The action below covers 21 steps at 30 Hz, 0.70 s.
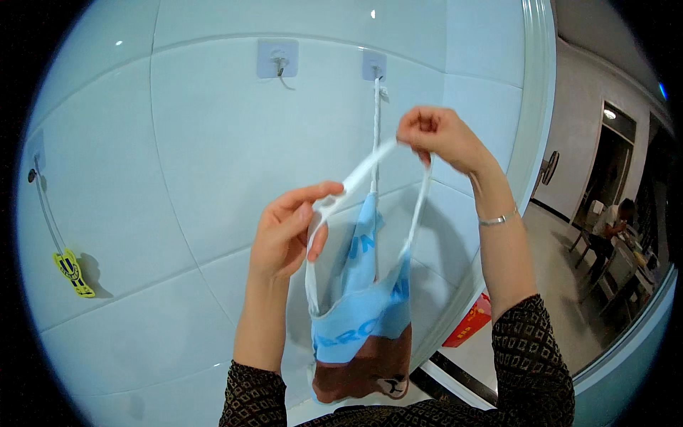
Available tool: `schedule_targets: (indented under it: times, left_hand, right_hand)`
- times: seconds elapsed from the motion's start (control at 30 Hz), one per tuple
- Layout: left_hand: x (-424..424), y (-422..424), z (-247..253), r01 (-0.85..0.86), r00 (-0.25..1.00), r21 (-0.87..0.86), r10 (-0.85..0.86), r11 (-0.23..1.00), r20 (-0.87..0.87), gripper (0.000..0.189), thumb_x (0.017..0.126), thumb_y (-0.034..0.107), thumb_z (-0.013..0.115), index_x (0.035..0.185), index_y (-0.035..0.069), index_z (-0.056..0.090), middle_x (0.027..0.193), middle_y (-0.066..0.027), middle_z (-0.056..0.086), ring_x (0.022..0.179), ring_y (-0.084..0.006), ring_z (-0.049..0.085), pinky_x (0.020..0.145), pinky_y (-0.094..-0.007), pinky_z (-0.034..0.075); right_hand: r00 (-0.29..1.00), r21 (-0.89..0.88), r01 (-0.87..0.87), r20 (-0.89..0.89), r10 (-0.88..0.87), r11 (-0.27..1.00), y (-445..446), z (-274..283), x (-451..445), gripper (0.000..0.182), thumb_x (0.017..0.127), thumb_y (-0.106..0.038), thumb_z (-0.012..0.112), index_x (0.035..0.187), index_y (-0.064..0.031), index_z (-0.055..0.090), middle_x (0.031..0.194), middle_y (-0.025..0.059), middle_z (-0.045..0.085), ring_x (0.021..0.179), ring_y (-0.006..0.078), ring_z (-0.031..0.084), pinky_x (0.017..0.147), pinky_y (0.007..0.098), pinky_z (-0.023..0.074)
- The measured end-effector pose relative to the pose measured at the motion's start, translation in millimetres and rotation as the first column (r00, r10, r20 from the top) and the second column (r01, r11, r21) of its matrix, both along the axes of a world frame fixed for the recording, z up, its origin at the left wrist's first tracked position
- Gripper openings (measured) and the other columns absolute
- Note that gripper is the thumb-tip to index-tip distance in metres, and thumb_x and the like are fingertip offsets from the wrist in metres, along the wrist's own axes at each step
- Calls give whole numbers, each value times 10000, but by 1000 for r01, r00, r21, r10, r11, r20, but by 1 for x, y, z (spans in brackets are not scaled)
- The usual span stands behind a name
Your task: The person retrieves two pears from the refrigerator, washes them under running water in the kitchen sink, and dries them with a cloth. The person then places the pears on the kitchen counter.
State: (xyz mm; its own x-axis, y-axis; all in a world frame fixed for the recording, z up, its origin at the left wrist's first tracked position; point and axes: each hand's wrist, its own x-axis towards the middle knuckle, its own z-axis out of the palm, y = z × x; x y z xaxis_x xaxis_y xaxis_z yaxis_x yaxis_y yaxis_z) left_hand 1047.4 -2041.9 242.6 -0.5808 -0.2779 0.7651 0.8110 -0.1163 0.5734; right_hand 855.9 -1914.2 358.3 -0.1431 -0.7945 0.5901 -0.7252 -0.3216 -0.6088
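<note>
A light-blue cloth piece (349, 339) with a printed brown bear and blue lettering hangs in front of me; I cannot tell whether it is a bag or an apron. One thin white strap (375, 128) goes up from it to a wall hook (376, 69). Between my hands runs a second white strap (368, 165), slightly blurred. My right hand (435, 133) pinches it high up, and from there it drops to the cloth's right corner. Lower down, my left hand (288, 229) curls loosely around the strap's left part, index finger stretched out.
Pale wall tiles (256, 149) stand close ahead. Another adhesive hook (278, 60) is at upper left, and a yellow tag (73, 272) hangs at far left. Right are a door frame (533, 107), a red box (469, 323) and a seated person (611, 224) in the room beyond.
</note>
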Motion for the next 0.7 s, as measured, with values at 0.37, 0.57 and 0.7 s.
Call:
schedule_targets:
  times: [0.37, 0.57, 0.7]
  left_hand:
    - [-49, -32, 58, -582, 771, -300, 631, 755, 92, 173, 771, 119, 525, 906, 22, 571, 708, -8, 482, 538, -52, 389, 478, -182, 316]
    - [-80, -40, 41, -686, 712, -297, 697, 664, -86, 129, 776, 108, 530, 876, 41, 577, 691, 24, 465, 542, -36, 377, 462, -168, 299]
    - [-48, -23, 50, -808, 589, -192, 753, 557, -293, 104, 777, 34, 513, 856, 31, 580, 834, -5, 494, 640, -39, 428, 514, -165, 349]
  right_hand:
    - [883, -570, 317, -114, -455, 758, -107, 57, -51, 196, 683, -206, 604, 744, -21, 582, 626, 60, 548, 579, 147, 490, 543, 270, 402]
    - [895, -649, 355, 27, -445, 673, -112, 45, -69, 192, 704, -213, 594, 751, -27, 579, 632, 54, 550, 576, 147, 495, 557, 265, 413]
    - [964, -781, 157, -11, -265, 604, -87, 50, -11, 187, 727, -206, 585, 773, -26, 574, 631, 36, 546, 576, 124, 486, 565, 247, 414]
